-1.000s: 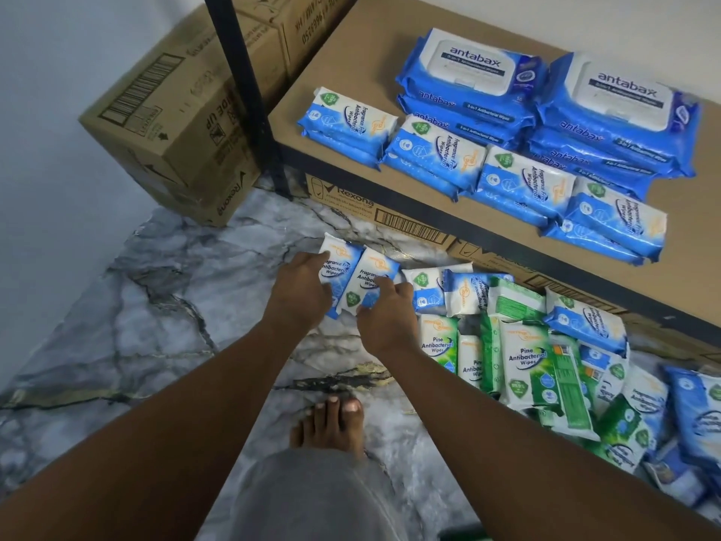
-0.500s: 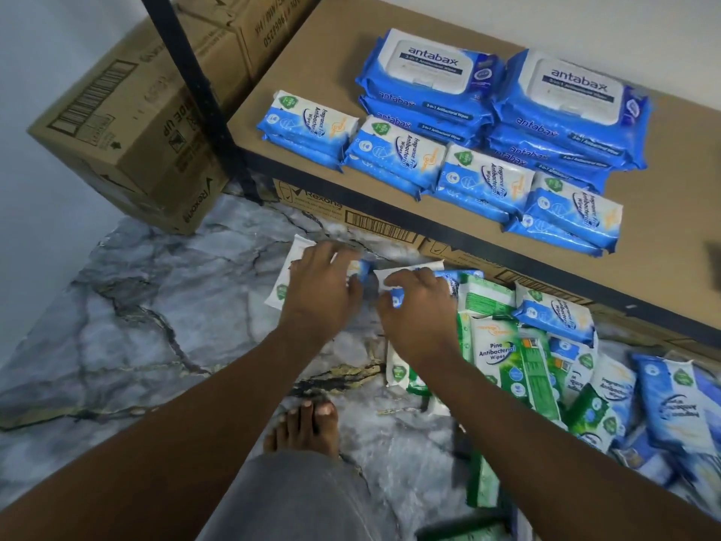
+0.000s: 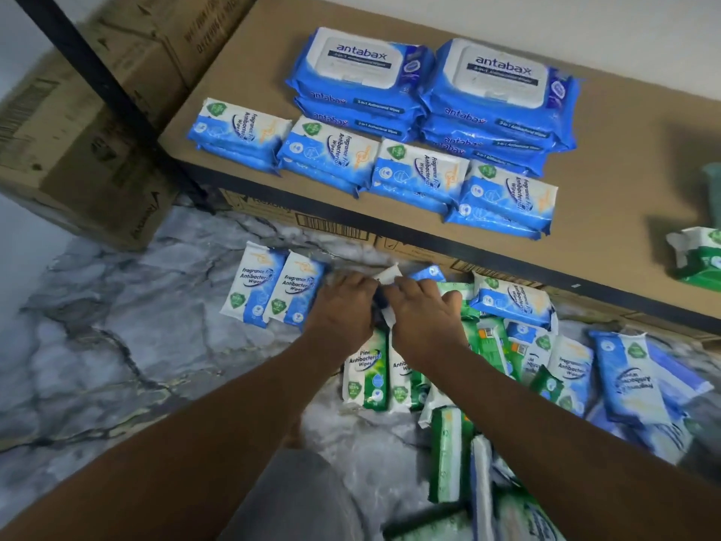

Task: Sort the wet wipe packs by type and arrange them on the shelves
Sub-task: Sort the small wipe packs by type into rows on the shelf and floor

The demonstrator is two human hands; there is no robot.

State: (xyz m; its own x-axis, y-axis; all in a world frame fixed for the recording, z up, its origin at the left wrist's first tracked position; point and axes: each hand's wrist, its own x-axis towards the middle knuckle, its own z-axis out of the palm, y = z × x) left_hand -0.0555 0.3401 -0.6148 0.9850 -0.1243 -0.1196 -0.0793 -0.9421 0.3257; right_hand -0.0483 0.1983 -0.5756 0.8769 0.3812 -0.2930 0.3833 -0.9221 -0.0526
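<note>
My left hand (image 3: 343,310) and my right hand (image 3: 425,318) are side by side on the floor pile, fingers curled over two small blue wipe packs (image 3: 428,273) whose ends stick out past the fingertips. Two small blue Fragrance Free packs (image 3: 273,290) lie flat on the marble floor just left of my left hand. On the brown shelf board (image 3: 608,158) stands a front row of small blue packs (image 3: 421,177), with two stacks of large blue antabax packs (image 3: 503,91) behind them. Green Pine packs (image 3: 366,369) lie under my wrists.
A mixed heap of green and blue packs (image 3: 565,369) spreads over the floor to the right. A green pack (image 3: 698,255) lies at the shelf's right end. Cardboard boxes (image 3: 78,150) stand left of the black shelf post (image 3: 101,80), and more sit under the shelf.
The two blue packs my hands held a second ago now lie on the floor to the left. Both hands have moved right onto two other packs in the pile.
</note>
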